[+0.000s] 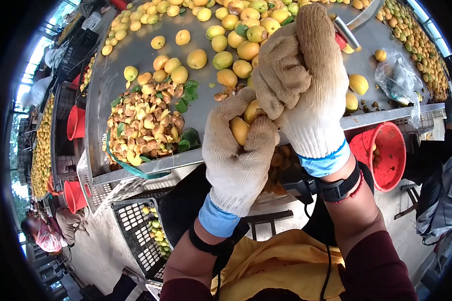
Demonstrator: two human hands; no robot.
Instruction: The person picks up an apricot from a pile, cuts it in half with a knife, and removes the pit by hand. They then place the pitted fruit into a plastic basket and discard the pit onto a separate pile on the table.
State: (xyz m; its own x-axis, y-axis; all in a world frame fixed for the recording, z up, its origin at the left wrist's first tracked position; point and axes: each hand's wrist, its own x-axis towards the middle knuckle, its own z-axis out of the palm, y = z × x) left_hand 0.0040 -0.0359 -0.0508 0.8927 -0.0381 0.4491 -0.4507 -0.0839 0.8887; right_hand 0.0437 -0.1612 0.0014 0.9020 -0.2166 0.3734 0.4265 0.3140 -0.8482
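My left hand (241, 145), in a white knit glove with a blue cuff under it, is closed around a yellow apricot (240, 130). Pressed close against its fingertips is my right hand (298, 75), gloved alike and soiled brown, its fingers curled into a fist. Past the far side of that fist shows a tool with red and bare metal parts (347, 32); its grip is hidden, and I cannot tell whether the fist holds it. Loose apricots (197, 58) lie on the metal table (135, 55) beyond both hands.
A heap of split fruit pieces (148, 123) sits at the table's near left corner. Red buckets (390, 155) stand right and left. A clear plastic bag (399, 75) lies on the right. Below is a black crate (135, 236) with green fruit. A person (48, 236) sits far left.
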